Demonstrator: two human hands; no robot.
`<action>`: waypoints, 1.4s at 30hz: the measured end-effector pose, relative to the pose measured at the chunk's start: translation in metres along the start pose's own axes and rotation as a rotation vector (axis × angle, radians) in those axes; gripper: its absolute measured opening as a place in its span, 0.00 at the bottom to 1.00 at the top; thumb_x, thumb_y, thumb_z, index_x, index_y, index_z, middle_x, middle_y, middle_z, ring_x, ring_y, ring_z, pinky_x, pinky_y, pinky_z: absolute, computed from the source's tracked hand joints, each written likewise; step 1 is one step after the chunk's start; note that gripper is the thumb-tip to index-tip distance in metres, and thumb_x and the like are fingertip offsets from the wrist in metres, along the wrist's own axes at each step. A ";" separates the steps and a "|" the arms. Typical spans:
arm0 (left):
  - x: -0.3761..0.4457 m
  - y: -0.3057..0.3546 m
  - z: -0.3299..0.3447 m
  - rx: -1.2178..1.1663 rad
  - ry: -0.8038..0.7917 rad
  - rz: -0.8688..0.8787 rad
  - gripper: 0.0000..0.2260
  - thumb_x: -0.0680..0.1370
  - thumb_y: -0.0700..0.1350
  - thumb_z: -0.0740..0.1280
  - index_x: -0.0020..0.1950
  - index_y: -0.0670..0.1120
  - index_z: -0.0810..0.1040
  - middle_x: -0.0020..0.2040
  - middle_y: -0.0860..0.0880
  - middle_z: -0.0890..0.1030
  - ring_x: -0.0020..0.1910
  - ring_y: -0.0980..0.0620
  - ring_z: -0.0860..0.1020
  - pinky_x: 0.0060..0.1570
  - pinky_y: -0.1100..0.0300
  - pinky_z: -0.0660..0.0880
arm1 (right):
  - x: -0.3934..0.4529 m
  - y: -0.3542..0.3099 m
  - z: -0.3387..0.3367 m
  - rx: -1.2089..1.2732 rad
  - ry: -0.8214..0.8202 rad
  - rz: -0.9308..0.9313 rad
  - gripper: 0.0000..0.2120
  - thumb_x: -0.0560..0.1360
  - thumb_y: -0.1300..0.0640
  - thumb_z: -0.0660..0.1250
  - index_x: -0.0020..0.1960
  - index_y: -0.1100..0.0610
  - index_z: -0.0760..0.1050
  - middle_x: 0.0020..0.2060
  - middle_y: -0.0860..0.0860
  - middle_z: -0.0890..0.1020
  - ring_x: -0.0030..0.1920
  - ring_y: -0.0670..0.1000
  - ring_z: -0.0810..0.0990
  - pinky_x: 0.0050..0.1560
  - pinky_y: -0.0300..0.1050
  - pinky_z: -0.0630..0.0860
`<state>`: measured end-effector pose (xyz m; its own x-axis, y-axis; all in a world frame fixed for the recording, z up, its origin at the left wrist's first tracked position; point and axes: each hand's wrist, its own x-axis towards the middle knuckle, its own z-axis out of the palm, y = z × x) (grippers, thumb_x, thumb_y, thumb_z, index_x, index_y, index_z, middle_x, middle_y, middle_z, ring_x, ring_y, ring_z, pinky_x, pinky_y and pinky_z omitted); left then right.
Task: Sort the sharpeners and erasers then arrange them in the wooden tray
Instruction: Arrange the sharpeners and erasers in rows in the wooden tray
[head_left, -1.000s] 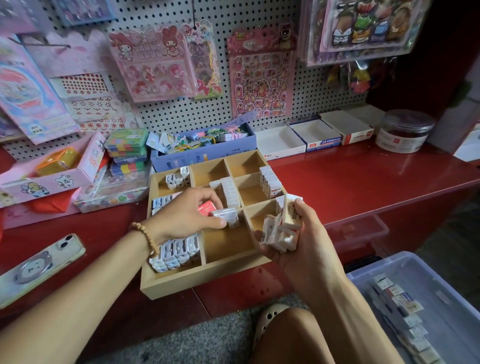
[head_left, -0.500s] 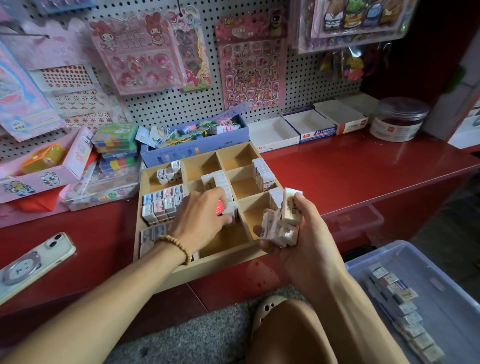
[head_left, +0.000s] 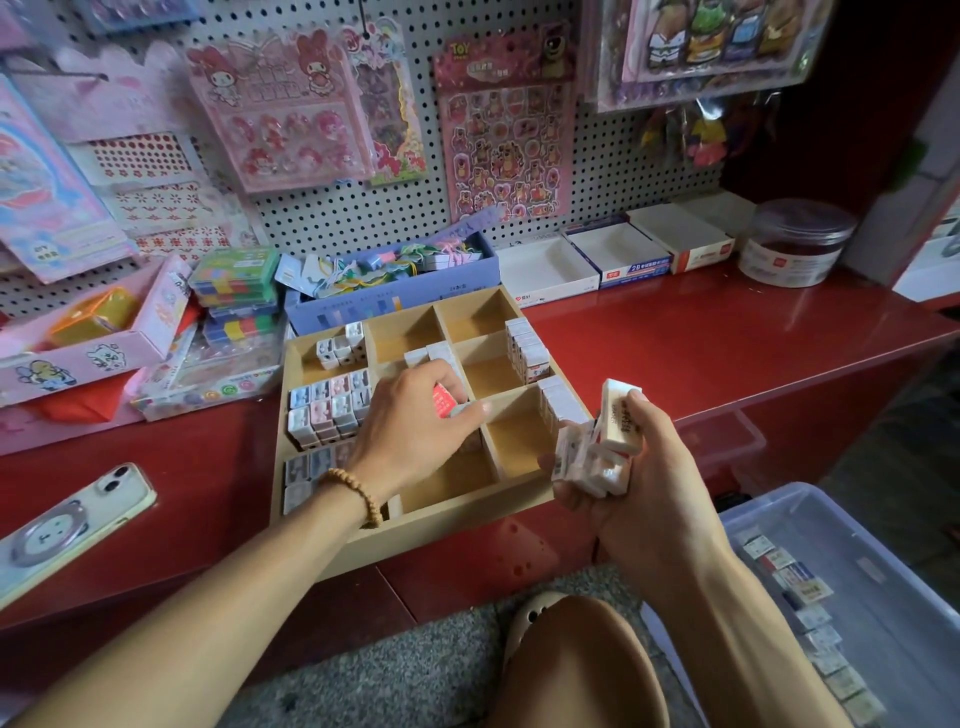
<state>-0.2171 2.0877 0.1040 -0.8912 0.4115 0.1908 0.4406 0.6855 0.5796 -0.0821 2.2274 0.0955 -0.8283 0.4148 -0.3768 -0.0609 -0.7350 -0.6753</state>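
Matt wooden tray (head_left: 441, 525) on glossy red counter (head_left: 701, 338); translucent plastic bin (head_left: 883, 551).

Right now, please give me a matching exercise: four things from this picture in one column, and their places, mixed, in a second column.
Things:
1. white phone with bear case
2. round clear plastic jar
3. bundle of white erasers
4. red-labelled eraser

Places:
A. gripped in the right hand
B. red shelf, far right
C. under the left hand, over the wooden tray
D. red shelf, near left

Pairs: 1-D, 2-B, 3-A, 4-C
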 end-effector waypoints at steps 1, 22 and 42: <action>0.000 0.004 -0.001 -0.161 -0.046 -0.046 0.05 0.74 0.47 0.71 0.40 0.49 0.78 0.31 0.53 0.76 0.31 0.53 0.73 0.29 0.61 0.68 | -0.001 -0.002 -0.001 0.004 0.006 0.002 0.19 0.80 0.45 0.62 0.49 0.61 0.75 0.37 0.58 0.78 0.27 0.52 0.79 0.25 0.42 0.74; -0.003 0.057 0.046 -0.048 -0.173 0.188 0.09 0.69 0.45 0.78 0.42 0.53 0.79 0.39 0.57 0.80 0.36 0.62 0.75 0.38 0.70 0.70 | -0.018 -0.023 -0.060 -0.061 0.103 0.028 0.11 0.80 0.48 0.63 0.48 0.55 0.75 0.39 0.54 0.78 0.35 0.51 0.78 0.28 0.44 0.74; -0.014 0.085 0.037 -0.443 -0.342 0.172 0.03 0.75 0.46 0.73 0.46 0.48 0.84 0.39 0.50 0.83 0.34 0.55 0.80 0.32 0.65 0.74 | -0.022 -0.018 -0.063 -0.103 -0.055 -0.004 0.27 0.71 0.44 0.69 0.60 0.63 0.74 0.43 0.59 0.78 0.36 0.52 0.77 0.31 0.44 0.73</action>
<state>-0.1630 2.1622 0.1216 -0.6935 0.7151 0.0875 0.4230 0.3058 0.8530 -0.0272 2.2655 0.0760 -0.8578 0.3849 -0.3406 -0.0087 -0.6735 -0.7392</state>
